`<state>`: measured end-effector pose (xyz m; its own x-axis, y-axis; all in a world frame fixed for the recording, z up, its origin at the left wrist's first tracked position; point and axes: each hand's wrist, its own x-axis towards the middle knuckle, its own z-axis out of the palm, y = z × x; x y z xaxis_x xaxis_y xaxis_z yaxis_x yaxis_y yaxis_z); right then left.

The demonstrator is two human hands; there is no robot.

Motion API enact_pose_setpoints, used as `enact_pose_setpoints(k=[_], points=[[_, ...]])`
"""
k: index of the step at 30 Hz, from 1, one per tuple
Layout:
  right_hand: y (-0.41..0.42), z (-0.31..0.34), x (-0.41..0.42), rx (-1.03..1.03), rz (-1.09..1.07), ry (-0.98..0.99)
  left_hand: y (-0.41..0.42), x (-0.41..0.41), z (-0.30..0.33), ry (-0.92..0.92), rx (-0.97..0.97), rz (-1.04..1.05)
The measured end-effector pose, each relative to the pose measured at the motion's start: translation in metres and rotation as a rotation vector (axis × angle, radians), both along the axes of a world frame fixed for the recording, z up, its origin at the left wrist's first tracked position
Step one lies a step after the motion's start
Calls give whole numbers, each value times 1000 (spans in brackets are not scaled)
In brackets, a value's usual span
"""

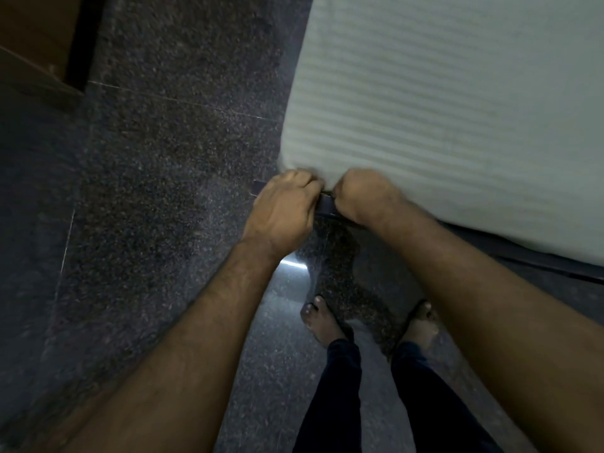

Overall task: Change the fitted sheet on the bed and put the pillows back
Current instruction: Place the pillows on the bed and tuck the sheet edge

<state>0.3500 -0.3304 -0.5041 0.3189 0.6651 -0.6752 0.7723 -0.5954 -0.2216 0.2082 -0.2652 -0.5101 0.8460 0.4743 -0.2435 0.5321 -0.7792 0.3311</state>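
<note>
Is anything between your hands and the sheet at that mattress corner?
Nothing visible. The left hand and right hand both grip the striped sheet right at the corner, fingers curled into the fabric above the dark bed frame.

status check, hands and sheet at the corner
Both hands, left and right, grip the pale striped fitted sheet at the mattress corner. Dark bed frame just below. Nothing blocking.

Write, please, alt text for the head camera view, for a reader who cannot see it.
Both hands, the left hand and the right hand, grip the corner of a pale striped fitted sheet at the mattress corner, fingers curled into the fabric. The person stands barefoot on a dark speckled stone floor; the picture is dim and slightly blurred.
</note>
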Motion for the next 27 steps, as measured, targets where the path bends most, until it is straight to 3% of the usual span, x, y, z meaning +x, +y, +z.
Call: enact_pose_setpoints(k=[3,6,9,12,17,19,22,27], points=[[-5,17,-4,-5,24,-6,8,12,-1,-44,-38,80],[-14,32,-11,252,9,-151,11,25,-6,-56,-108,172],[-15,25,-2,456,-51,-133,14,20,-9,-146,-100,287],[-17,-4,15,469,-10,-161,29,12,-11,-79,-58,439],[-14,-24,10,472,106,-286,52,16,-16,92,-451,461],[-4,-25,4,436,164,-359,57,10,-23,78,-497,485],[15,-21,10,376,252,-311,59,9,-27,94,-540,475],[20,-28,9,514,493,-393,66,10,-26,86,-597,473]])
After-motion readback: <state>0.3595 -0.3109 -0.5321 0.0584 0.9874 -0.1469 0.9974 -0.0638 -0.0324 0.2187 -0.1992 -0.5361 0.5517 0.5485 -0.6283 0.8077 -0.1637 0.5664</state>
